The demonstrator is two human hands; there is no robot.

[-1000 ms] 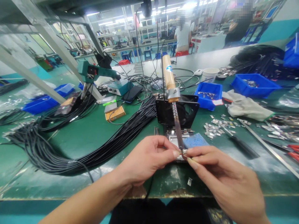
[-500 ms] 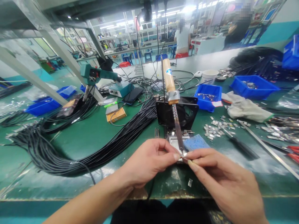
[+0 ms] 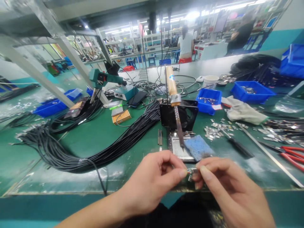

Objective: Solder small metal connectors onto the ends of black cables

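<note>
My left hand is closed, thumb and forefinger pinching what looks like a thin cable end, mostly hidden by the fingers. My right hand pinches a small silver metal connector that meets the left fingertips. Both hands are low over the bench's front edge. Just beyond them a soldering iron with a wooden handle is clamped tip down. Its tip points at a metal tray, and a blue sponge lies on the tray's right side.
A black fan stands behind the iron. A thick bundle of black cables curves across the left. To the right lie loose metal connectors, a black-handled tool, a metal strip, red-handled pliers, a glove and blue bins.
Both hands have moved away from the iron's tip, toward the front edge and slightly right, still together. The sponge and tray show more fully. The view has shifted slightly.
</note>
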